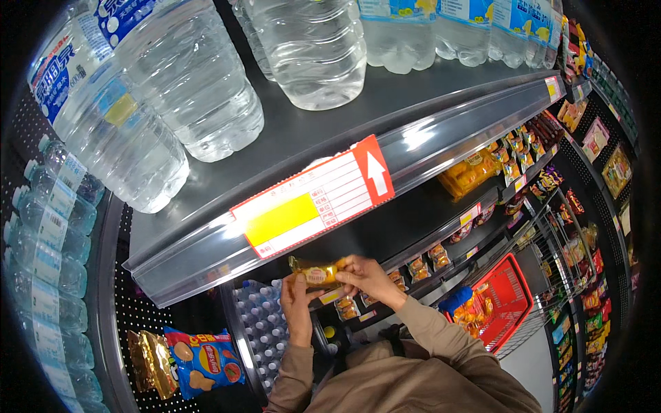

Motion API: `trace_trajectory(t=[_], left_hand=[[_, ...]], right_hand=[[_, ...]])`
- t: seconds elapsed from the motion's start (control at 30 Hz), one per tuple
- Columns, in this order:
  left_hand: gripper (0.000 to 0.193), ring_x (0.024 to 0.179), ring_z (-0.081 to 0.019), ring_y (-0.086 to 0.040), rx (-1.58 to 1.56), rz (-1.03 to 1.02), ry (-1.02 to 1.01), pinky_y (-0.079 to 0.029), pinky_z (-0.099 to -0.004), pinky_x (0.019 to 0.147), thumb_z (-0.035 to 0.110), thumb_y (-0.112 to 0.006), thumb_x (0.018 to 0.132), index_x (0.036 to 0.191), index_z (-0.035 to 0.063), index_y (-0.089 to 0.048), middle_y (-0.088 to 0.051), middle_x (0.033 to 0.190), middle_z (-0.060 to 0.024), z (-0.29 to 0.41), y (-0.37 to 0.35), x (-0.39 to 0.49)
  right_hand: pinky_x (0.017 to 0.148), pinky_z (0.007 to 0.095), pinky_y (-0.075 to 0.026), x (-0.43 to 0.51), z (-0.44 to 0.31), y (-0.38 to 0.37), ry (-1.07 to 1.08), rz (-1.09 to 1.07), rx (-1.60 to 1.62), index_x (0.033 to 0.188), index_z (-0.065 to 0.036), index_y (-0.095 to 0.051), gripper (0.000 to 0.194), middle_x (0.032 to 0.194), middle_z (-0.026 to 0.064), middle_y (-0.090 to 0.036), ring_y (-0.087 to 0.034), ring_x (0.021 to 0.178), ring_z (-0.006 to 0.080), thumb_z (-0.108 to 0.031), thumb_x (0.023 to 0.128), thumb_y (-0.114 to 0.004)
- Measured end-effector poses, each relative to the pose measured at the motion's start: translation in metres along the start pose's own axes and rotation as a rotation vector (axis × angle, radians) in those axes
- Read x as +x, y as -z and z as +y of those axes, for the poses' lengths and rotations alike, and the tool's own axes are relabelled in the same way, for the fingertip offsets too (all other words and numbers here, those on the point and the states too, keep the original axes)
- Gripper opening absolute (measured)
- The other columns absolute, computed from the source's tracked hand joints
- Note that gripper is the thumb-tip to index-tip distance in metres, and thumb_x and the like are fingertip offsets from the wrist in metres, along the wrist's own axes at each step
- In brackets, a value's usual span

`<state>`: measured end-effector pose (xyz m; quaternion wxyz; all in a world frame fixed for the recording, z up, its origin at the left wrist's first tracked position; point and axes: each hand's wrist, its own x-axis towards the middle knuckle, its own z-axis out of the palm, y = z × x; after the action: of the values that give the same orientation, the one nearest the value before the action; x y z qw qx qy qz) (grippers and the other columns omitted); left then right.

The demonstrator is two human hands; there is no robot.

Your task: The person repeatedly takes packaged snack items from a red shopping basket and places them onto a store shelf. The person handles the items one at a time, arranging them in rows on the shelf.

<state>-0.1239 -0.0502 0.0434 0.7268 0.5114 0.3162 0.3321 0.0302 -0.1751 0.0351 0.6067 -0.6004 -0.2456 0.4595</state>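
Observation:
A small packaged snack [321,274] in a clear and yellow wrapper is held between my two hands, just below the front edge of a store shelf. My left hand [297,307] pinches its left end between thumb and fingers. My right hand [369,279] grips its right end, and the fingers cover part of the wrapper there. Behind the packet is the dark surface of a lower shelf [382,237]. On that shelf, farther right, sits a larger bag of yellow wrapped snacks [470,173].
Large water bottles [320,57] stand on the upper shelf, whose rail carries a price tag [315,199]. Right of me, a red basket [508,304] with orange packets rests in a wire shopping cart [550,253]. Chip bags [204,361] and a block of capped bottles [261,320] are at lower left.

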Motion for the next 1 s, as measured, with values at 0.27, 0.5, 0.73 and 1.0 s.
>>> trace_trajectory(t=[0.27,0.5,0.73,1.0], left_hand=[[0.026,0.088,-0.0118,-0.064,0.474,0.135,-0.130,-0.052,-0.0251,0.070,0.024,-0.065,0.103,0.118,0.0031,-0.067,-0.068,0.097,-0.0034,-0.011,0.041,0.056],[0.022,0.087,-0.0134,-0.064,0.663,0.210,-0.405,-0.052,-0.0282,0.080,0.015,-0.071,0.097,0.110,-0.0022,-0.070,-0.071,0.097,-0.0068,-0.038,0.057,0.105],[0.025,0.084,-0.0146,-0.066,0.649,0.239,-0.510,-0.052,-0.0309,0.081,0.016,-0.071,0.097,0.108,-0.0067,-0.072,-0.074,0.093,-0.0096,-0.047,0.053,0.117],[0.031,0.076,-0.0186,-0.065,0.772,0.299,-0.516,-0.051,-0.0350,0.074,0.021,-0.071,0.095,0.102,-0.0086,-0.072,-0.073,0.084,-0.0132,-0.043,0.048,0.117]], right_hand=[[0.053,0.0295,-0.053,0.067,-0.023,-0.016,0.239,0.243,-0.209,0.113,0.002,-0.057,0.036,0.083,0.0110,-0.071,-0.067,0.064,0.0140,-0.020,0.093,-0.076],[0.057,0.0317,-0.056,0.096,-0.020,-0.027,0.497,0.406,-0.494,0.099,0.003,-0.064,0.024,0.082,0.0136,-0.071,-0.071,0.065,0.0191,-0.019,0.094,-0.074],[0.057,0.0321,-0.057,0.085,-0.030,-0.034,0.508,0.444,-0.450,0.107,0.004,-0.070,0.032,0.087,0.0147,-0.075,-0.072,0.067,0.0194,-0.025,0.095,-0.074],[0.056,0.0351,-0.056,0.090,-0.024,-0.035,0.553,0.490,-0.483,0.105,0.003,-0.069,0.033,0.078,0.0142,-0.072,-0.071,0.063,0.0220,-0.028,0.094,-0.075]])
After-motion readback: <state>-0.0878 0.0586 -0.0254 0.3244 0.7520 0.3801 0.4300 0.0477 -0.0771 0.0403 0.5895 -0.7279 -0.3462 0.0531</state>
